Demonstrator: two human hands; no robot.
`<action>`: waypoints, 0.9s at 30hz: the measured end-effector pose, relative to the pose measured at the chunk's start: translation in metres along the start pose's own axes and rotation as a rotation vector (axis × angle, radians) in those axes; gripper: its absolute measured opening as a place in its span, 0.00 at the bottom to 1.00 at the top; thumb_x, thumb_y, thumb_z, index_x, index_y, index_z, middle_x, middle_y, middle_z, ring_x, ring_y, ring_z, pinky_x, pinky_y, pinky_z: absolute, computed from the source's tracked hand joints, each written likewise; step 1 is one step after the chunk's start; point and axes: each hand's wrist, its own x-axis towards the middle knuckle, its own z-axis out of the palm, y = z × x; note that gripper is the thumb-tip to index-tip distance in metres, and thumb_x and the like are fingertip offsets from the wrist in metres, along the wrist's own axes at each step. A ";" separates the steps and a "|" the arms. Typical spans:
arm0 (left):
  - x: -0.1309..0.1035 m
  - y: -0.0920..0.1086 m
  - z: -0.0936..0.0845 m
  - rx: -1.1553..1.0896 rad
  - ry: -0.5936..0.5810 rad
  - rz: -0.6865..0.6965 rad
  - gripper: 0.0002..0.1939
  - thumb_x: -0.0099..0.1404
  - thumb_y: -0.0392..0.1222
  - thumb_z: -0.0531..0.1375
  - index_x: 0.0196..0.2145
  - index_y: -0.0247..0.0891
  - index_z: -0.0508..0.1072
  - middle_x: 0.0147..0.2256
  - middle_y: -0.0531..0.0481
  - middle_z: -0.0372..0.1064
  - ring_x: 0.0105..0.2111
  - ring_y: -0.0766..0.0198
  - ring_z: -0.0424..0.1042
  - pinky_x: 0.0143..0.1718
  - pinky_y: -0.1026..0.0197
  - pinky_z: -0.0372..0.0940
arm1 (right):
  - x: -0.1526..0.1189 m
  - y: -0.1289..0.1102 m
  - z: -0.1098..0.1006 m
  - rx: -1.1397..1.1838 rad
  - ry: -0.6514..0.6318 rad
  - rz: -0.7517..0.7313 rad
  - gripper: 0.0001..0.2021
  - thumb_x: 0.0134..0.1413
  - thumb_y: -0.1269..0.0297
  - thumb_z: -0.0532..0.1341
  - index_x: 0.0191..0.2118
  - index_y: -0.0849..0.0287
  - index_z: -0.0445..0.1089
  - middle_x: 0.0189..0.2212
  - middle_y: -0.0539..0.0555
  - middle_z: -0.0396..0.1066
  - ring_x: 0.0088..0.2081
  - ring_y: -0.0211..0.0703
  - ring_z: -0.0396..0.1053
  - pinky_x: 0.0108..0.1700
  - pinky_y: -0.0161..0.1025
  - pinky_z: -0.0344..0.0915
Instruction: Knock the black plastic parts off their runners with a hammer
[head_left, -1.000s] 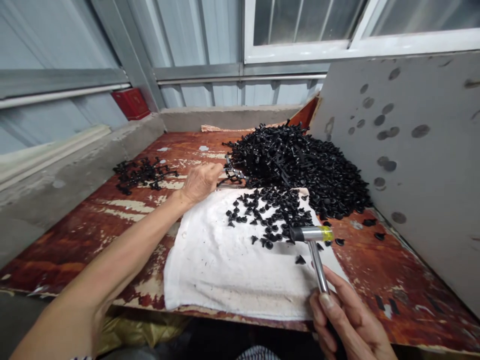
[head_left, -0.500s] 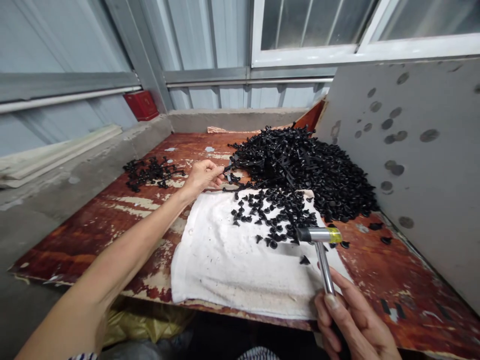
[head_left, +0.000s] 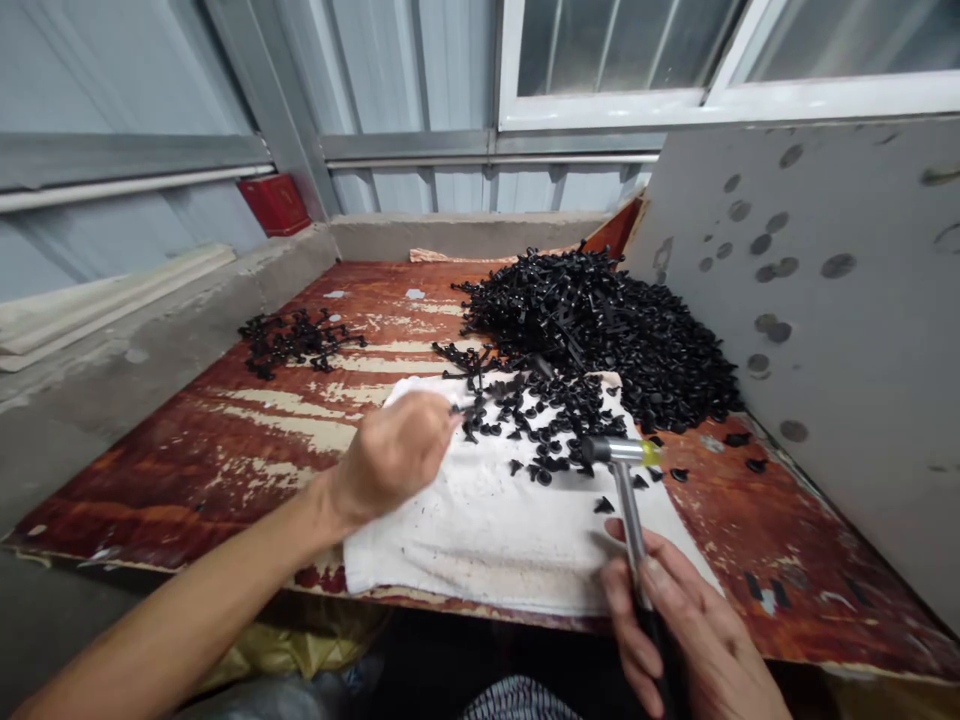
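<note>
My left hand [head_left: 397, 450], blurred by motion, is closed over the left part of a white cloth [head_left: 480, 540]. A small dark bit shows at its fingertips, too blurred to name. My right hand [head_left: 675, 620] is wrapped round the handle of a small hammer [head_left: 632, 520] with a black face and a yellow face. The hammer's head lies over the cloth's right side, beside scattered black plastic pieces [head_left: 544, 475]. Behind the cloth rises a large heap of black parts [head_left: 585, 310].
A smaller cluster of black parts [head_left: 296, 342] lies on the left of the worn red-brown table [head_left: 172, 470]. A grey spotted panel [head_left: 840, 350] borders the right side. A red box [head_left: 275, 205] stands on the back-left ledge.
My left hand has moved back from the heap's left edge, toward me and over the cloth. The hammer in my right hand has shifted slightly left. Several black parts now lie near the cloth's back-left corner.
</note>
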 end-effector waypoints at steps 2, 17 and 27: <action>-0.014 0.022 -0.004 -0.027 -0.035 0.299 0.09 0.62 0.29 0.61 0.29 0.41 0.67 0.30 0.49 0.76 0.30 0.63 0.75 0.33 0.61 0.71 | 0.004 -0.003 0.008 0.069 -0.071 -0.008 0.22 0.52 0.43 0.66 0.43 0.56 0.70 0.26 0.49 0.68 0.18 0.29 0.53 0.14 0.27 0.56; -0.045 0.053 -0.018 0.008 -0.121 0.322 0.09 0.62 0.28 0.53 0.29 0.41 0.65 0.31 0.42 0.76 0.28 0.60 0.71 0.29 0.58 0.69 | 0.007 -0.006 0.025 -0.091 -0.391 0.033 0.17 0.53 0.53 0.68 0.41 0.53 0.63 0.27 0.42 0.65 0.15 0.25 0.54 0.13 0.24 0.55; -0.010 0.028 -0.019 -1.046 -1.055 -0.935 0.23 0.60 0.63 0.62 0.35 0.37 0.72 0.26 0.49 0.74 0.23 0.66 0.71 0.24 0.65 0.64 | 0.014 -0.010 0.026 -0.459 -0.507 -0.270 0.05 0.63 0.62 0.60 0.43 0.53 0.67 0.33 0.47 0.66 0.27 0.33 0.62 0.26 0.30 0.63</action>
